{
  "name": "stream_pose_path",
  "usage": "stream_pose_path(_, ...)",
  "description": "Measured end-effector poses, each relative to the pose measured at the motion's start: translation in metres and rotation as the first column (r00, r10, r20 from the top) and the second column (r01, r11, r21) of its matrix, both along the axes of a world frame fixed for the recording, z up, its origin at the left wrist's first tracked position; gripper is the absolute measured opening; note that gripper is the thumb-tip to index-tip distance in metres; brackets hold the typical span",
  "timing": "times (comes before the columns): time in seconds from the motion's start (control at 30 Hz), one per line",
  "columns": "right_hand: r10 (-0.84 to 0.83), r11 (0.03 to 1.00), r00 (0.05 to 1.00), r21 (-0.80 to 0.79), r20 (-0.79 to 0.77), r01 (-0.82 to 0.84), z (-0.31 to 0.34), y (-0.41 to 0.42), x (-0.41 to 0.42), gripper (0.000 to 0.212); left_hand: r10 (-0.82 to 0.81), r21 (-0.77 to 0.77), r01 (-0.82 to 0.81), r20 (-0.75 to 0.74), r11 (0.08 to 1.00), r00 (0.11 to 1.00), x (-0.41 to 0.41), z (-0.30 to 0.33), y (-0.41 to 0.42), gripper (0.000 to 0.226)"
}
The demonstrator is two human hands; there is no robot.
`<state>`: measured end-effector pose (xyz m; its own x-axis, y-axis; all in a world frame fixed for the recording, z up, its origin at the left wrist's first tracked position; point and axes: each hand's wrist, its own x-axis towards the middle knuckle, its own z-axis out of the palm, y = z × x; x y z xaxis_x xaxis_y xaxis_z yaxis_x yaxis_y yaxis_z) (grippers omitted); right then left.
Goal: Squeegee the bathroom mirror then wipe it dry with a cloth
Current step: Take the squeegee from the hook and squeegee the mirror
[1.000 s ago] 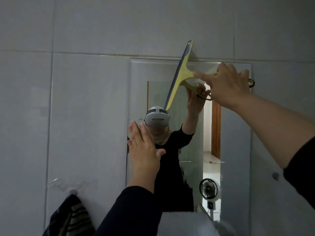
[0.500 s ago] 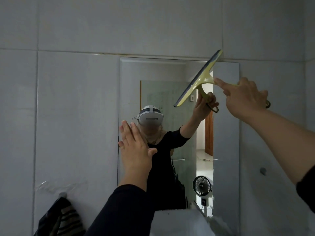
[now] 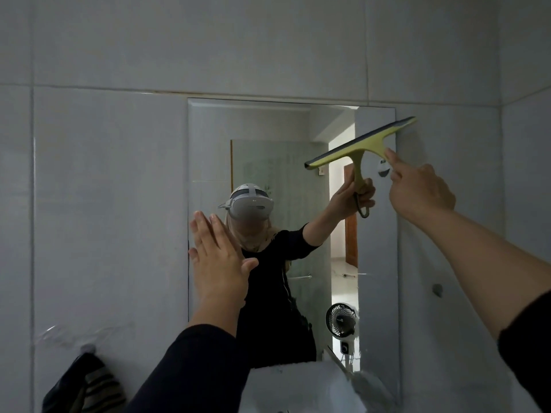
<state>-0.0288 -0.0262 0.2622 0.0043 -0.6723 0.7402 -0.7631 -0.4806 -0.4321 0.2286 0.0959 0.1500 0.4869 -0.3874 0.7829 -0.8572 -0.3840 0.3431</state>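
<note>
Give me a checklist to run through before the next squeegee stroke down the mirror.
1. Squeegee held in right hand: ok.
2. Blade up in the mirror's top right corner: ok.
3. Blade level: not ok, it tilts, right end higher and past the mirror's edge.
4. Blade pressed flat on the glass: cannot tell.
5. Left hand clear of the stroke path: ok, it rests flat at the left edge.
6. Drying cloth close by: ok, one hangs on the wall at lower left.

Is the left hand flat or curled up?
Flat: the left hand has straight fingers together, palm toward the mirror near its left edge.
</note>
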Motion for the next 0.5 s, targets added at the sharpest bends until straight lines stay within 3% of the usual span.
stream_pose_path(0.33,0.106,0.994,0.978,0.009,0.181,-0.109,-0.042,0.015,0.049,0.051,-0.015,-0.02,0.015,0.014,1.0,1.0,0.002,-0.001,0.001,0.112)
stream_pose_path(0.5,0.253,0.958,0.876,0.023,0.411,-0.287,-0.044,0.039,0.078,0.052,-0.031,-0.031,0.032,0.009,0.999,0.999,0.003,-0.002,0.002,0.112)
